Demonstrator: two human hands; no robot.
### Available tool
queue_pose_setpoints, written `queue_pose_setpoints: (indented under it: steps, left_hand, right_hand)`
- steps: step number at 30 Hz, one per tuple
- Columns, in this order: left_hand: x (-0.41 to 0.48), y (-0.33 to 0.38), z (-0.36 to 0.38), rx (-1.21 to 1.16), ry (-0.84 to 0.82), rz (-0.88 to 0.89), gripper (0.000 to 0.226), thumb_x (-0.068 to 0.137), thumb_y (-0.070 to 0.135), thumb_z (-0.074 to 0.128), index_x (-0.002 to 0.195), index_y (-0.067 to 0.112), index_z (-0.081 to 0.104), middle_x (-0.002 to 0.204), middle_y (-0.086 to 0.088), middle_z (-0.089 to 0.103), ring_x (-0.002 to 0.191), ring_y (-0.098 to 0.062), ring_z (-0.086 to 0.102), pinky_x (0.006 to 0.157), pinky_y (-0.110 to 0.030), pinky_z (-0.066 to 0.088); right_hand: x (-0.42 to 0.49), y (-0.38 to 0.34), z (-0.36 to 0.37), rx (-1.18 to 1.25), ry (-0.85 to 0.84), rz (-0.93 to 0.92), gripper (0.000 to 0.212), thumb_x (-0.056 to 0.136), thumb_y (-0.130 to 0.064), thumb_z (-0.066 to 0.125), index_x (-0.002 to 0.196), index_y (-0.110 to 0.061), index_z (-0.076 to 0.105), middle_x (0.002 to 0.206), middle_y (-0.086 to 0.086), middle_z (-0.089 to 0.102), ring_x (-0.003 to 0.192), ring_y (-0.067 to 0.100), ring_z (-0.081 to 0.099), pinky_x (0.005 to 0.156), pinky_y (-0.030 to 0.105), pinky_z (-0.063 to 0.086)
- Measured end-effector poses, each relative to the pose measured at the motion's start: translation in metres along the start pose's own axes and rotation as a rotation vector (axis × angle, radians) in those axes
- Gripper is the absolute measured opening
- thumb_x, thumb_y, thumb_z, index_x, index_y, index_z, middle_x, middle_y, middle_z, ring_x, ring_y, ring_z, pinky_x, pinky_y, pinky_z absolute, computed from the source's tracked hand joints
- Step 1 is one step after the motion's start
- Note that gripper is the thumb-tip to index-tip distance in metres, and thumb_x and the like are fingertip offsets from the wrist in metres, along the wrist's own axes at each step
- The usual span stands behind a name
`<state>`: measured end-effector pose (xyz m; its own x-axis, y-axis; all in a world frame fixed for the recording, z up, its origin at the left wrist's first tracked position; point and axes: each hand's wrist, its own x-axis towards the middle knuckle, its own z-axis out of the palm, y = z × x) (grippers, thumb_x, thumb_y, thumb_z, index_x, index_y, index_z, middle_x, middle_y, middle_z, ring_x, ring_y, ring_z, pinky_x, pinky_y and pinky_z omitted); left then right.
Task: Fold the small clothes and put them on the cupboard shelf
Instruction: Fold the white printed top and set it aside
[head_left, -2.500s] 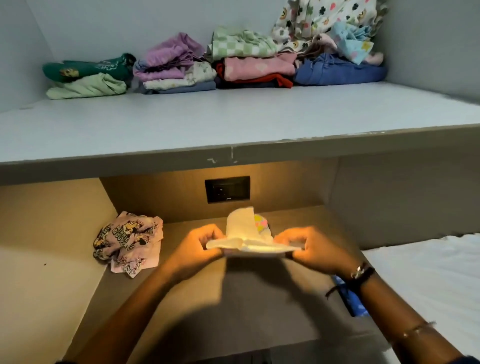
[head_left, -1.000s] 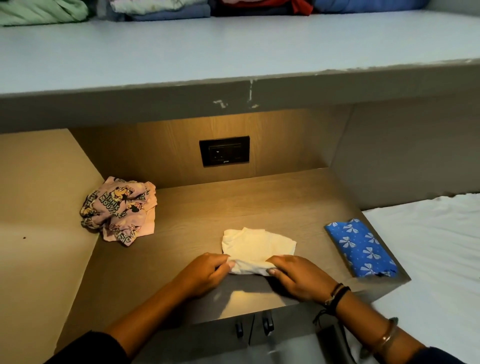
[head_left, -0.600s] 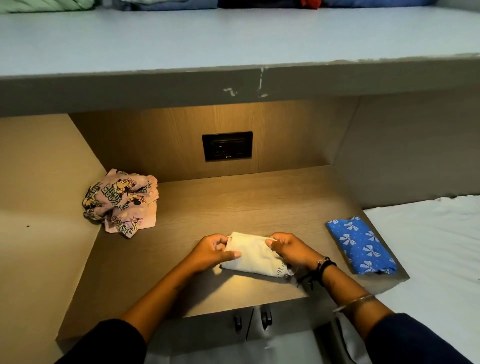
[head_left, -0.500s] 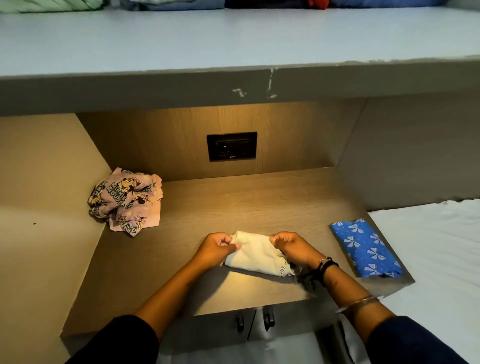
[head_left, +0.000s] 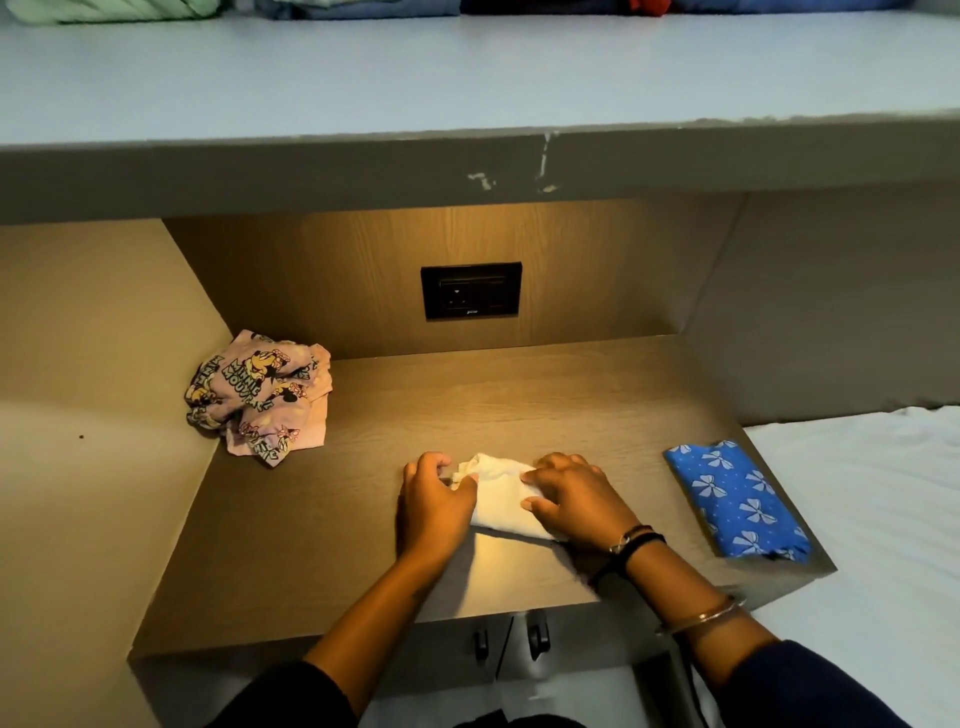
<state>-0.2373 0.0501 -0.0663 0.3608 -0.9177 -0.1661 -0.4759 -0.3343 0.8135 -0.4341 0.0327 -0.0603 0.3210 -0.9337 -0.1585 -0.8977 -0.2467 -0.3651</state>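
1. Pinched the small cream cotton garment (head_left: 501, 504) at its left edge with the left hand (head_left: 434, 501), and clamped its right edge under the curled right hand (head_left: 574, 506).
2. Doubled it narrower than a second earlier, flat on the brown wooden lower shelf (head_left: 571, 405); judged nearly ready.
3. Left the crumpled pink cartoon-print garment (head_left: 260, 397) unfolded below the grey upper cupboard shelf (head_left: 467, 73).

One wide head-worn camera looks forward and down, close over the wooden ledge (head_left: 519, 405), grey shelf (head_left: 467, 78) crossing the frame's top.
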Motion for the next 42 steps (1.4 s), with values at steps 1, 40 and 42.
queue_pose_setpoints:
  steps: [1, 40, 42]
  left_hand:
    - [-0.006, -0.001, -0.001, -0.046, 0.012, -0.099, 0.036, 0.084, 0.032, 0.068, 0.115, 0.026, 0.052, 0.112, 0.005, 0.051, 0.093, -0.018, 0.058, 0.076, -0.037, 0.056]
    - [-0.099, 0.119, 0.212, 0.358, -0.468, 0.621, 0.068, 0.095, 0.040, 0.049, 0.153, 0.035, 0.014, 0.164, 0.002, -0.004, 0.151, -0.021, -0.006, 0.120, -0.043, 0.000]
    - [-0.093, 0.108, 0.217, 0.440, -0.494, 0.690, 0.059, 0.098, 0.048, 0.035, 0.152, 0.037, 0.016, 0.164, 0.004, -0.004, 0.150, -0.017, -0.009, 0.119, -0.043, -0.005]
  right_hand:
    - [0.004, -0.002, -0.002, 0.088, 0.002, 0.041, 0.053, 0.084, -0.045, 0.066, 0.133, -0.027, 0.054, 0.133, 0.001, 0.055, 0.123, 0.024, 0.047, 0.100, 0.038, 0.040]
    - [-0.120, 0.182, -0.061, 0.163, 0.472, 0.498, 0.040, 0.096, -0.035, 0.053, 0.130, -0.014, 0.055, 0.133, 0.010, 0.057, 0.118, 0.028, 0.055, 0.095, 0.039, 0.049]
    - [-0.123, 0.184, -0.050, 0.021, 0.437, 0.361, 0.047, 0.100, -0.038, 0.043, 0.141, -0.017, 0.046, 0.152, 0.006, 0.042, 0.135, 0.026, 0.043, 0.108, 0.040, 0.038]
